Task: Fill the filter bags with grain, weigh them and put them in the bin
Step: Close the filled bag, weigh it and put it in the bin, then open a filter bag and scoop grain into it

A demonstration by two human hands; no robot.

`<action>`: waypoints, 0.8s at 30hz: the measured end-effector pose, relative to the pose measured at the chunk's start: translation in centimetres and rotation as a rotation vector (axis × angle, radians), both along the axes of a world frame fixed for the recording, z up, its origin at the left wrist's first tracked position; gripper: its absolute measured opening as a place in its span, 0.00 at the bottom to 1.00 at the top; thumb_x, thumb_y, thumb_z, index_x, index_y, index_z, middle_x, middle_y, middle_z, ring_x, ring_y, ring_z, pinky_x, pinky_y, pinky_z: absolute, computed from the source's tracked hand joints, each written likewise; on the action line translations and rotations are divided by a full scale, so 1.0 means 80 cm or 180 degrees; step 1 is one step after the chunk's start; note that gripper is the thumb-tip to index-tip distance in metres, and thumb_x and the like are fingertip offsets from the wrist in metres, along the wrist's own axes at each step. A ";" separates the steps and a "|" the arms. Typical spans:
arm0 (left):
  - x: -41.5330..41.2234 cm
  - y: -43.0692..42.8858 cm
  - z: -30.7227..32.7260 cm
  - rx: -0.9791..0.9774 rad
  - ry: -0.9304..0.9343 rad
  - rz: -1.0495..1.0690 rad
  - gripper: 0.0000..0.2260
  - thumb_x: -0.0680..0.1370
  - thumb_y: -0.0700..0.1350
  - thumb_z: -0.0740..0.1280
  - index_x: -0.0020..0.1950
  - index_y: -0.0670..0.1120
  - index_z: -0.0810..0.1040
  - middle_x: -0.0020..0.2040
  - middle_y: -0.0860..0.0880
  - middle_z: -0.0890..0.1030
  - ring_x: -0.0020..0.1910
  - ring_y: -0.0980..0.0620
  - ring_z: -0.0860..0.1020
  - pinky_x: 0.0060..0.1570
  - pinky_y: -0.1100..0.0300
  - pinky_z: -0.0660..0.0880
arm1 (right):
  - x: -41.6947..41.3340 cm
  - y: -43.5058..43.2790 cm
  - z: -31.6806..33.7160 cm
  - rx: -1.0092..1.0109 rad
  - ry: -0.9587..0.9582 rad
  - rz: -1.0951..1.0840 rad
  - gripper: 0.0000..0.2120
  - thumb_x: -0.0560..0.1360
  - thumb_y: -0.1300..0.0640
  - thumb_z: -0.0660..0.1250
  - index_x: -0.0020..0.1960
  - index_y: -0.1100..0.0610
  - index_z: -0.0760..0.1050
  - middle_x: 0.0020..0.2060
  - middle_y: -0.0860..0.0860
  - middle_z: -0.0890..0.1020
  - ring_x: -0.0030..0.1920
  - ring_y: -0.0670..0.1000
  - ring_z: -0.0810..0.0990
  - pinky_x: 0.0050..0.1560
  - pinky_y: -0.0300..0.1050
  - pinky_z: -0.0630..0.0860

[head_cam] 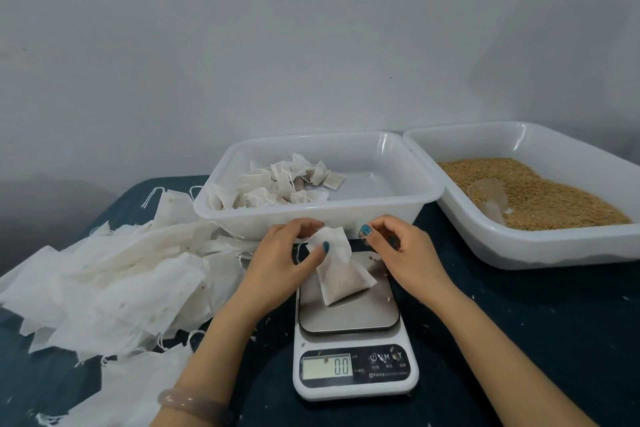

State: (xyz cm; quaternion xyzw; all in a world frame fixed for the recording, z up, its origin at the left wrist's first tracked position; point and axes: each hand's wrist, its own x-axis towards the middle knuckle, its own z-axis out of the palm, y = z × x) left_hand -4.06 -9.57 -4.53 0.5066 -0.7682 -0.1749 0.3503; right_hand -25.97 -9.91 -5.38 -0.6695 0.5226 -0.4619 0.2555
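A white filter bag (341, 274) with grain in its lower part hangs just over the steel platform of the kitchen scale (349, 319), whose display reads 0.0. My left hand (284, 260) pinches the bag's top edge between thumb and fingers. My right hand (398, 253) is at the bag's upper right with thumb and forefinger pinched together, apparently on the thin drawstring. The white bin (429, 191) behind the scale holds several filled bags (277, 184) at its left side.
A second white tray (554, 253) at the right holds brown grain (554, 194) and a clear scoop (490, 198). A heap of empty filter bags (114, 281) covers the dark table at the left. Loose grains lie scattered around the scale.
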 end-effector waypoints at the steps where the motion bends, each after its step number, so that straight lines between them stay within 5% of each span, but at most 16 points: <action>1: 0.000 0.000 0.000 -0.0010 -0.0011 -0.0002 0.13 0.79 0.54 0.66 0.62 0.60 0.72 0.54 0.72 0.72 0.58 0.73 0.67 0.51 0.80 0.63 | 0.000 0.000 0.000 -0.0004 0.0002 -0.0004 0.03 0.79 0.54 0.67 0.48 0.49 0.79 0.41 0.42 0.83 0.43 0.38 0.79 0.39 0.27 0.72; 14: 0.000 -0.002 -0.001 -0.0034 -0.0062 -0.0017 0.10 0.80 0.55 0.64 0.62 0.61 0.72 0.55 0.72 0.72 0.58 0.70 0.68 0.52 0.75 0.65 | 0.000 0.001 0.001 -0.0022 0.0009 0.0048 0.04 0.79 0.54 0.66 0.47 0.48 0.80 0.41 0.41 0.82 0.43 0.39 0.79 0.40 0.28 0.73; 18: -0.005 -0.005 -0.005 0.0036 -0.0102 -0.0002 0.10 0.81 0.57 0.61 0.59 0.56 0.75 0.54 0.65 0.76 0.57 0.63 0.71 0.51 0.72 0.67 | 0.000 0.003 0.002 -0.0052 0.0032 0.0053 0.04 0.79 0.55 0.66 0.48 0.49 0.80 0.41 0.41 0.82 0.43 0.38 0.79 0.41 0.28 0.72; 21: -0.013 -0.008 -0.006 0.0029 -0.0278 0.0034 0.13 0.81 0.57 0.60 0.53 0.49 0.77 0.49 0.53 0.79 0.51 0.55 0.73 0.48 0.59 0.72 | 0.001 0.004 0.003 -0.0054 0.0050 0.0048 0.04 0.79 0.54 0.66 0.49 0.50 0.80 0.41 0.42 0.82 0.43 0.39 0.79 0.41 0.28 0.72; 24: -0.021 -0.007 -0.004 -0.0139 -0.0439 -0.0003 0.08 0.81 0.54 0.63 0.50 0.51 0.75 0.44 0.54 0.77 0.47 0.55 0.72 0.42 0.60 0.69 | 0.000 0.003 0.003 -0.0078 0.0056 0.0031 0.04 0.79 0.54 0.66 0.48 0.50 0.80 0.41 0.42 0.82 0.43 0.38 0.79 0.41 0.27 0.73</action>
